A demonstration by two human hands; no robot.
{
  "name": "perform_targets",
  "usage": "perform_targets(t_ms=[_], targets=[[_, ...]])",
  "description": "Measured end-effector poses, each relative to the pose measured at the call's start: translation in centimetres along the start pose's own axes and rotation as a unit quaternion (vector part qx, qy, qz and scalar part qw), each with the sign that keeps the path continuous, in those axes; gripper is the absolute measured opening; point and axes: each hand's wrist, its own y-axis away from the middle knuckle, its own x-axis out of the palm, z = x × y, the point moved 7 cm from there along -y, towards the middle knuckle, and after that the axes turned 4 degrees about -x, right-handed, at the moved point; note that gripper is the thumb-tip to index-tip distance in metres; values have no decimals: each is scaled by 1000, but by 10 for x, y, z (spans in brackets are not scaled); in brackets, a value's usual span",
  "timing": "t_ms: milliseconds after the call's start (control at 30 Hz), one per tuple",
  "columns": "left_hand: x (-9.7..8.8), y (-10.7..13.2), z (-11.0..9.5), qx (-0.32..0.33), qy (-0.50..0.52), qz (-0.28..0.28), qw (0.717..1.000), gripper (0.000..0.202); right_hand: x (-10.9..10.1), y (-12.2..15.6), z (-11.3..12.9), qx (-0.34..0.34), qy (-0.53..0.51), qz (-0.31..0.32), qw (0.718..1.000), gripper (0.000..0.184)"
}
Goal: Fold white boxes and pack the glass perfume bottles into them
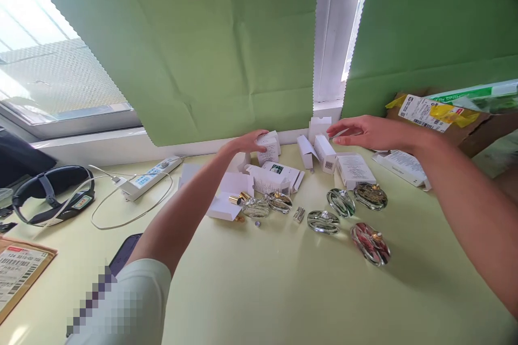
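We had our left hand (pixel 247 143) gripping a small white printed cardboard box (pixel 268 156), contents hidden, at the back of the desk (pixel 283 291). Our right hand (pixel 364 130) was loosely spread by a slim white carton (pixel 325 154); we couldn't tell whether it touched. Nearer us, a gold cylindrical cap (pixel 234 200) lay at an open white box (pixel 223 209), and a red-looking oval glass bottle (pixel 369 242) sat rightward.
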Motion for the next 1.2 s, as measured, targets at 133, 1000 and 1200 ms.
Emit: perform_targets(t_ms=[133, 1000, 1200], targets=[[3, -2, -12, 20, -44, -9, 999, 89, 2, 13, -18, 24, -26, -35, 999, 46], [179, 230, -148, 144, -78, -156, 974, 37, 102, 139, -99, 178, -103, -138, 969, 53], [177, 224, -140, 145, -90, -115, 979, 39, 111, 138, -112, 178, -64, -161, 969, 54]])
